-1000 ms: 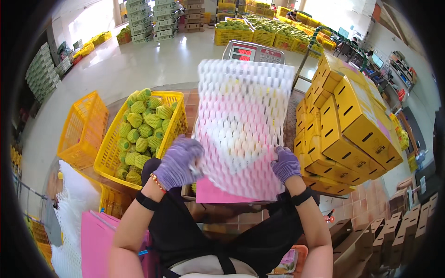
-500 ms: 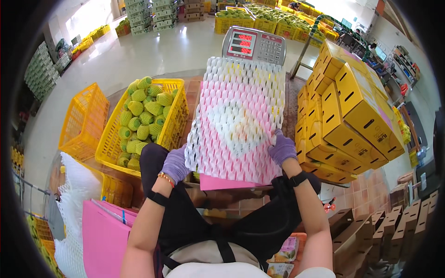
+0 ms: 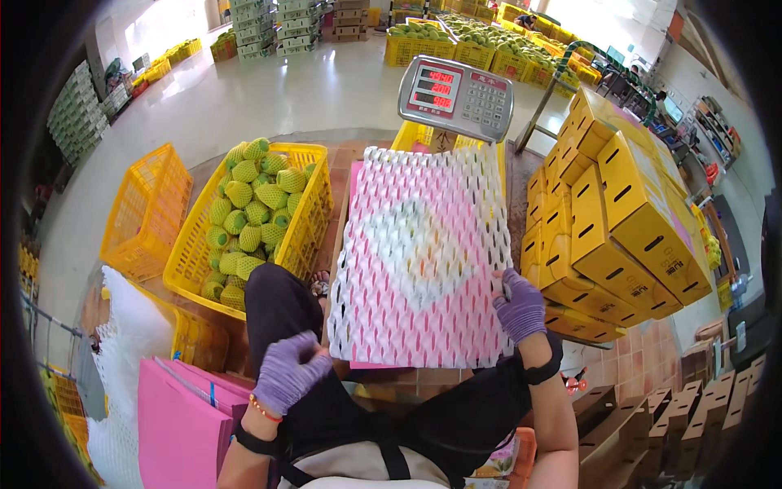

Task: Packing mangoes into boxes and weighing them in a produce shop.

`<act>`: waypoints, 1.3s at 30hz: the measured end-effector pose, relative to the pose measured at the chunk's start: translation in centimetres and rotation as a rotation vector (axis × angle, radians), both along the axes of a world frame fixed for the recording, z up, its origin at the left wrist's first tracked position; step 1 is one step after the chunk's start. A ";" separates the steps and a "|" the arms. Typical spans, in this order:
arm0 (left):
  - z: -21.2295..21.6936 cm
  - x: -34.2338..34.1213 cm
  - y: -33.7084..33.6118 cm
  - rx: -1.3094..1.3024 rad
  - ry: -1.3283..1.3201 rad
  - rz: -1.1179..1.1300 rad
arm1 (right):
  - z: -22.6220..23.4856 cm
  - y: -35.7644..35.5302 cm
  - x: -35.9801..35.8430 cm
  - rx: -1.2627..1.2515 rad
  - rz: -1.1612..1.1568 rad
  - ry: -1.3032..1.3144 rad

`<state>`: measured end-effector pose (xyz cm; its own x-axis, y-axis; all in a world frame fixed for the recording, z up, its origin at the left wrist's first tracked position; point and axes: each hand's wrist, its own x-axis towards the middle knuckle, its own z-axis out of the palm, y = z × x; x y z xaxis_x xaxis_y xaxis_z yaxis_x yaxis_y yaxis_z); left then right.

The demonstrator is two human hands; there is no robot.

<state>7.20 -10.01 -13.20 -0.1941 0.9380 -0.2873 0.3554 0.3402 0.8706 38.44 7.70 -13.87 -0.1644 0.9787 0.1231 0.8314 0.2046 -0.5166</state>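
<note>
A white foam net sheet (image 3: pixel 423 334) lies flat in front of me over a pink sheet or board (image 3: pixel 356 173), whose pink shows through the slits. A pale diamond-shaped patch with some colour shows through its middle. My right hand (image 3: pixel 521 310), in a purple knit glove, pinches the foam sheet's right edge near its lower corner. My left hand (image 3: pixel 292 373), gloved alike, hovers over my left thigh just off the sheet's lower left corner. Its fingers are curled in, and nothing shows in them.
A yellow crate (image 3: pixel 305 236) of net-wrapped green fruit stands left, beside an empty yellow crate (image 3: pixel 147 204). A scale display (image 3: pixel 456 96) stands beyond the sheet. Stacked yellow cartons (image 3: pixel 627 220) rise at right. Pink sheets (image 3: pixel 183 424) and white foam netting (image 3: pixel 122 391) lie at lower left.
The foam sheet sits lower in the picture, and yellow crate edges now show below the scale display. My left hand has left the sheet's edge and drawn back toward me; my right stays at the edge.
</note>
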 end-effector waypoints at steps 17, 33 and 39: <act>8.7 1.2 -2.1 -0.159 0.369 -0.331 | -0.8 0.2 -1.1 0.005 0.111 -0.099; -3.4 4.2 24.3 0.210 0.860 -1.074 | -2.5 -27.4 19.3 0.232 -1.003 -0.279; -4.0 3.9 24.7 0.267 0.849 -1.059 | -11.6 -56.5 25.8 -0.436 -1.917 -1.200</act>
<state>11.08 14.66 -17.20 0.6149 0.7541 -0.2307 0.7861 -0.5631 0.2548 64.27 -48.75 -25.49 0.8516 -0.0298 0.5234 -0.2811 -0.8686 0.4080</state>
